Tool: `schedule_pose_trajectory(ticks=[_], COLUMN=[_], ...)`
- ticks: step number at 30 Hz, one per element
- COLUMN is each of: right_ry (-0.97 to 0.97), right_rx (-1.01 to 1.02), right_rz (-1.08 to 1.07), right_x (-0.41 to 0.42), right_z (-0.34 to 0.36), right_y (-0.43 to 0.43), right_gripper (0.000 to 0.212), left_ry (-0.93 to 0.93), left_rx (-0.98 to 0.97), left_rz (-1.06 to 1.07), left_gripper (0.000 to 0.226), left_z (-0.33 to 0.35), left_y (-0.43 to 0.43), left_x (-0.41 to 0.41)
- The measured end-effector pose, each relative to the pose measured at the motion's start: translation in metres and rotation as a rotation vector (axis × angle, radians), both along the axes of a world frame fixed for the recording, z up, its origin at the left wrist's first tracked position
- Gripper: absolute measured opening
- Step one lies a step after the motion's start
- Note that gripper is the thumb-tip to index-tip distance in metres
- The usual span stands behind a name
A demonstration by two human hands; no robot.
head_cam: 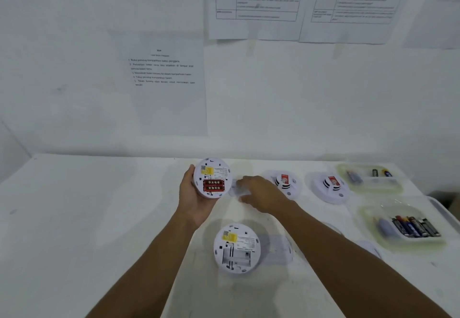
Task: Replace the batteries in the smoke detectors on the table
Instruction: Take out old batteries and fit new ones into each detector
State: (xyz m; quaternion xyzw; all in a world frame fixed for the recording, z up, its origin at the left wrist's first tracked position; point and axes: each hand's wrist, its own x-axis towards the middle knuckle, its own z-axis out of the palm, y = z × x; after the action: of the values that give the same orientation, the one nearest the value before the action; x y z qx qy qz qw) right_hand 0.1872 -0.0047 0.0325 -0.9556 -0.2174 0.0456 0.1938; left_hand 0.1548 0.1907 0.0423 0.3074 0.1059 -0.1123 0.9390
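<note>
You're at a white table (87, 218) set against a white wall (74, 68) with printed sheets (169, 88) taped to it. Nearest you lies the empty detector (236, 248), back up, its battery bay bare.

Just beyond it and slightly left, your left hand (194, 198) grips the held detector (212, 178) by its rim, back facing you, with two red batteries (213, 185) seated in the bay. Your right hand (261, 193) is beyond the empty detector too, beside the held one, fingers bent around a small pale piece (236, 189). It's too blurred to say what that piece is.

Beyond and right of the empty detector stand two face-up detectors (285, 183) (329, 185). Far right of it sits the near tray (363, 215) with a row of batteries. The far tray (343, 168) lies behind that.
</note>
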Motion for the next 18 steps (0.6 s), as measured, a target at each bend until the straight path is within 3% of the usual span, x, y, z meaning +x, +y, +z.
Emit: schedule_pose_trajectory(ticks=[4, 7, 15, 18], right_ry=[-0.152, -0.249, -0.365, -0.22], right_rx=[-0.192, -0.222, -0.017, 0.299], right_rz=[0.039, 0.028, -0.125, -0.256], right_x=[-0.001, -0.005, -0.009, -0.012], right_z=[0.0, -0.001, -0.005, 0.0], right_y=[0.005, 0.005, 0.004, 0.004], right_gripper=[0.039, 0.044, 0.035, 0.035], left_ry=[0.005, 0.002, 0.01, 0.011], left_rx=[-0.022, -0.026, -0.028, -0.04], left_rz=[-0.002, -0.006, 0.01, 0.003], left_gripper=[0.052, 0.052, 0.051, 0.051], left_z=[-0.002, -0.004, -0.01, -0.011], left_y=[0.007, 0.013, 0.024, 0.024], left_x=[0.003, 0.006, 0.008, 0.007])
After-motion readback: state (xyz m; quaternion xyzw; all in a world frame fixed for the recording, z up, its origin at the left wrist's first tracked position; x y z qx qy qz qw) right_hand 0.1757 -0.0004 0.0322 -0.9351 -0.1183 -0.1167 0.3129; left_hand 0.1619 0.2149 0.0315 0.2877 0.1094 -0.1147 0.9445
